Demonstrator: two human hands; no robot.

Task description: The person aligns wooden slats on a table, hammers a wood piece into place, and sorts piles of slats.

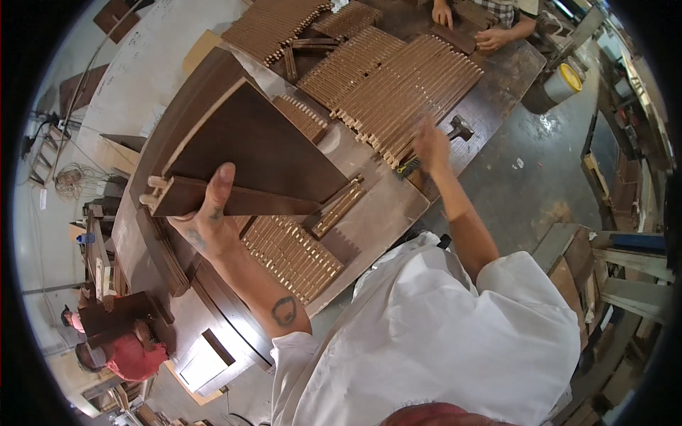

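My left hand (206, 216) is closed on the near-left corner of a dark brown wooden panel (256, 145), thumb on top. Along the panel's near edge runs a brown wooden rail (234, 197), with pale dowels (152, 195) sticking out at its left end. The fingers beneath are hidden. My right hand (432, 148), smeared by motion, is over the table's right side, beside a hammer (460, 128) whose metal head shows past it. Whether the fingers touch its handle I cannot tell. Rows of brown slats (408, 96) lie just left of that hand.
More slats with bright ends (291, 257) lie under my left forearm. Curved brown boards (160, 245) are stacked at the left. Across the table, a co-worker's hands (490, 39) rest by a brown piece. A yellow-rimmed bucket (563, 84) stands off the right edge; another person (135, 351) carries a board.
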